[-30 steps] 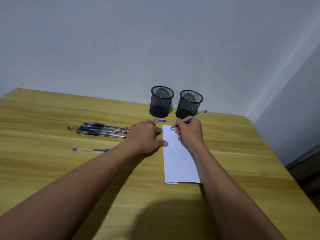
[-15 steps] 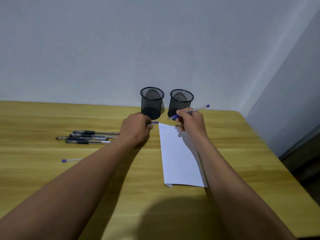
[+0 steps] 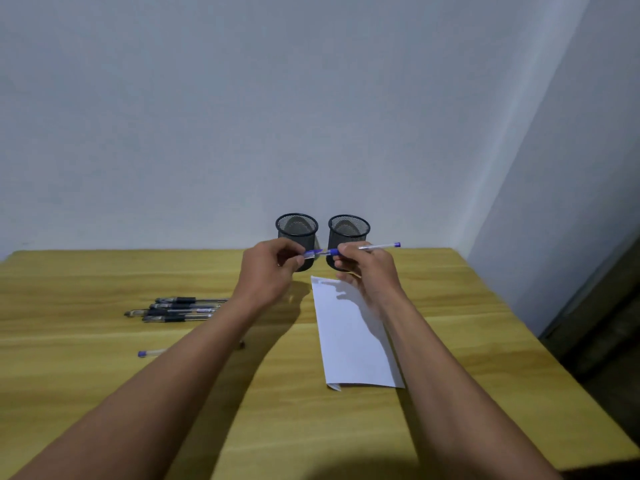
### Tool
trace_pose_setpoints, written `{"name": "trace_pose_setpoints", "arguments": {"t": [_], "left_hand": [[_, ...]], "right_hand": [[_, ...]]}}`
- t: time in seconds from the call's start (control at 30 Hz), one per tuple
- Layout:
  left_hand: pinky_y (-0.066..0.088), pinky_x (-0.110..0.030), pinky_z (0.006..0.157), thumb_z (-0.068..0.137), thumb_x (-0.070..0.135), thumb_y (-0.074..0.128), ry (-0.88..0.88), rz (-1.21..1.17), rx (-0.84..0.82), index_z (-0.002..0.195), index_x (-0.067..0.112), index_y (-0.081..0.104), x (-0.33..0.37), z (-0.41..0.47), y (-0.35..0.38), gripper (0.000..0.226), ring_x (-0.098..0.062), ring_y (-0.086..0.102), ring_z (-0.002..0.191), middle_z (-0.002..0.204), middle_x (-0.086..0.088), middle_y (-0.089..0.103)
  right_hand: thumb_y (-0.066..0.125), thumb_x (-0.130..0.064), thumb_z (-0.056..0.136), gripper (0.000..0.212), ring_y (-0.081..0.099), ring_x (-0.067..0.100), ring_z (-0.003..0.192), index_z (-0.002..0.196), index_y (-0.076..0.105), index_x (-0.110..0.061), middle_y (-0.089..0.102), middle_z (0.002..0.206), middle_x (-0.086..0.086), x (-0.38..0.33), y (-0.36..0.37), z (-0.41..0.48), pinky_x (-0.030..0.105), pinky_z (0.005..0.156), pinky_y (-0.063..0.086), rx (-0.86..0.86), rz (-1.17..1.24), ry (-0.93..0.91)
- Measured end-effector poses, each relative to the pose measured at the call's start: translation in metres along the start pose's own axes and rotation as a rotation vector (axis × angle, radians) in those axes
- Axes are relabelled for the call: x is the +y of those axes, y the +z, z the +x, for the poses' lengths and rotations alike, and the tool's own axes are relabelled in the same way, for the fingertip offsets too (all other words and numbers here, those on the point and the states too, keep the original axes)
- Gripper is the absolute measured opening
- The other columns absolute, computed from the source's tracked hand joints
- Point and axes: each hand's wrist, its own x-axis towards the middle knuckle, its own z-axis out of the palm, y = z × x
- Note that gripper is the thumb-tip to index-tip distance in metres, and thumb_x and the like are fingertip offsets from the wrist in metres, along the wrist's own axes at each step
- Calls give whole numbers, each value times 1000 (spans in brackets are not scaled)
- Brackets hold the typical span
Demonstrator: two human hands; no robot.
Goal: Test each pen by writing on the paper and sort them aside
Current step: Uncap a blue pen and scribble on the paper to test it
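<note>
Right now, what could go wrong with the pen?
The left hand pinches the cap at the tip of the pen in the right hand; a miss could ink a finger. Both hands hang close before the cups; a bump might tip one. The cups look alike, so the pen could land in the wrong one.

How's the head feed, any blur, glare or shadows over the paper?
Head view: no glare, light dim and even; the right hand casts a shadow on the top of the paper; a broad dark shadow covers the table's near edge; the pens lying at left look slightly soft.
</note>
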Motion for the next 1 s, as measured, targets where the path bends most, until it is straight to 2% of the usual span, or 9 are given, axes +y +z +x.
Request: {"name": "trace_pose_setpoints", "arguments": {"t": [0.1,0.2,0.33,0.4,0.47,0.67,0.77,0.9,1.0], "left_hand": [[44,-5,62,84,11,74,6,-79,-14,86,20,75,17,-8,-8,9,5,65,66,80,7,75],[52,-13,67,85,10,74,-13,-181,-41,87,19,76,31,-12,-15,10,-4,69,67,77,3,76],[58,-21,70,86,-1,72,-155,-537,-67,95,4,75,46,-16,-21,11,-12,69,65,79,-11,73],[60,-24,73,85,-1,72,-199,-622,-72,97,0,75,51,-17,-21,12,-14,70,68,81,-14,73],[60,-26,77,85,0,73,-212,-654,-66,96,2,75,53,-18,-21,11,-16,71,70,80,-12,74],[60,-25,75,85,-3,71,-215,-664,-59,94,2,74,58,-19,-21,10,-15,71,68,75,-11,75],[60,-23,74,86,-4,70,-226,-664,-57,94,0,73,54,-20,-23,9,-16,72,70,77,-12,75],[60,-27,80,86,-2,71,-216,-591,-56,90,3,75,46,-21,-24,8,-21,72,75,81,-13,74],[60,-29,83,86,0,72,-233,-599,-41,90,4,76,43,-17,-26,7,-22,72,77,82,-12,74]], "right_hand": [[69,-5,92,9,67,14,67,84,70,-9,70,75,9,-9,5,-10,22,57,58,-47,6,3],[70,-5,92,9,69,14,68,85,69,-10,72,75,6,-18,7,-18,23,58,58,-84,29,2],[71,-5,92,4,70,12,67,88,70,-7,73,74,6,-30,6,-28,22,62,59,-102,99,15],[71,-5,91,3,70,11,65,89,71,-5,72,74,8,-33,6,-32,21,61,59,-104,126,25],[72,-5,91,4,70,10,64,88,71,-5,72,73,7,-33,8,-35,21,59,59,-98,157,35],[73,-7,90,3,70,9,64,87,73,-6,73,71,5,-34,10,-37,24,59,60,-93,150,46],[74,-8,90,3,70,11,65,87,73,-6,73,72,6,-37,11,-38,25,61,62,-122,96,39],[75,-14,90,3,71,12,74,91,74,-11,75,80,4,-41,5,-37,26,62,60,-178,-61,42],[76,-12,87,6,68,14,77,83,75,-16,73,81,1,-51,-10,-33,27,60,56,-83,-94,-11]]}}
